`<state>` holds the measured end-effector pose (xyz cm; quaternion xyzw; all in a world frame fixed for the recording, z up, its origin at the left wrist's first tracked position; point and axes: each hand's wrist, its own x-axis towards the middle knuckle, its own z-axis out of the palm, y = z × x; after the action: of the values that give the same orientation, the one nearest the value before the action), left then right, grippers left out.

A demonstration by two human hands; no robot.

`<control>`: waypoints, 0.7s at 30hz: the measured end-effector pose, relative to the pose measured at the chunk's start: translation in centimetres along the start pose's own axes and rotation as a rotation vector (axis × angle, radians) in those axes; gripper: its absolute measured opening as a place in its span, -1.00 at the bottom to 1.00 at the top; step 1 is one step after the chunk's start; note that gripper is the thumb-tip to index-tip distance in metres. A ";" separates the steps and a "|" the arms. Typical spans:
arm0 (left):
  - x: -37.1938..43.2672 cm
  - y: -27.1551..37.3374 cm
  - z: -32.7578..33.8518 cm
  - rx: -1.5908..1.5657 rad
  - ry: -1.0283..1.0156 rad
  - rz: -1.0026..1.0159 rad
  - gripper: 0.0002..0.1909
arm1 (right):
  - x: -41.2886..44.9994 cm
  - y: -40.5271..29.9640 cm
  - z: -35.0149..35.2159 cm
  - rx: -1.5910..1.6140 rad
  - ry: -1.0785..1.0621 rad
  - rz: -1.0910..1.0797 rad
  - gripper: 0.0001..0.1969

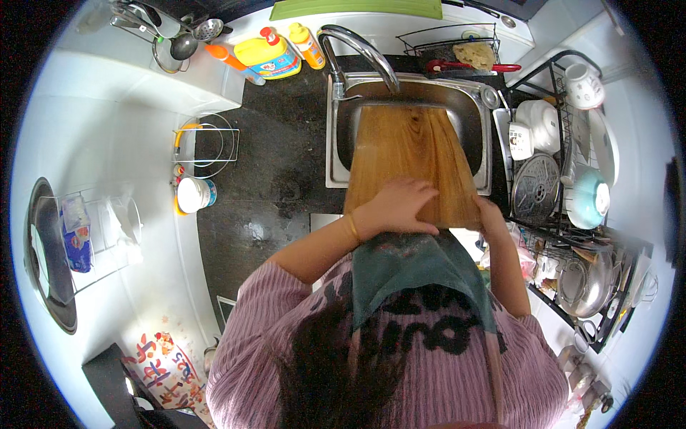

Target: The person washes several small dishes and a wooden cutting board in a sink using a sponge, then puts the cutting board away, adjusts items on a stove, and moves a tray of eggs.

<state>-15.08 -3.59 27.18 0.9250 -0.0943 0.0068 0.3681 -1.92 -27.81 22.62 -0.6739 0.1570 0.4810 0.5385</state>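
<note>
A wooden cutting board [410, 155] slants across the steel sink [336, 174], its far end over the basin and its near end against my green apron [423, 268]. My left hand [399, 206] lies on the board's upper face near that end, thumb spread from the fingers. At the right edge, my right hand [489, 219] grips the board; its fingertips are partly hidden. Above the far end of the board arches a chrome faucet [370, 45]. Most of the basin is covered by the board.
Yellow detergent bottles [268, 56] stand behind the dark countertop [273, 145]. On the left are a wire rack [217, 145] and a white tub [195, 194]. A dish rack [563, 115] with bowls stands on the right. A red-handled peeler or knife [504, 68] rests behind the sink.
</note>
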 end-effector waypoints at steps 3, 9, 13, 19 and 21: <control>2.4 2.4 0.0 0.295 -0.017 0.043 -0.40 | -2.9 -4.4 2.8 0.095 -0.060 -0.098 -0.56; 5.6 3.1 -7.1 0.437 0.059 -0.135 -0.78 | -1.4 -6.6 2.5 0.308 -0.389 -0.312 -0.39; 4.6 2.2 -14.0 0.405 0.441 -0.094 -0.61 | 4.2 -5.5 1.5 0.182 -0.240 -0.397 -0.25; -1.0 7.8 -20.1 -0.016 0.656 -0.308 -0.59 | 11.6 -4.7 2.3 0.216 -0.064 -0.410 -0.06; -4.0 10.9 -21.5 -0.081 0.718 -0.339 -0.59 | 11.6 -5.8 3.5 0.248 -0.098 -0.447 -0.04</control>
<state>-19.71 3.97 49.90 0.8508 0.1942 0.2653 0.4100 6.28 -19.09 16.62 -0.5966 0.0357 0.3592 0.7168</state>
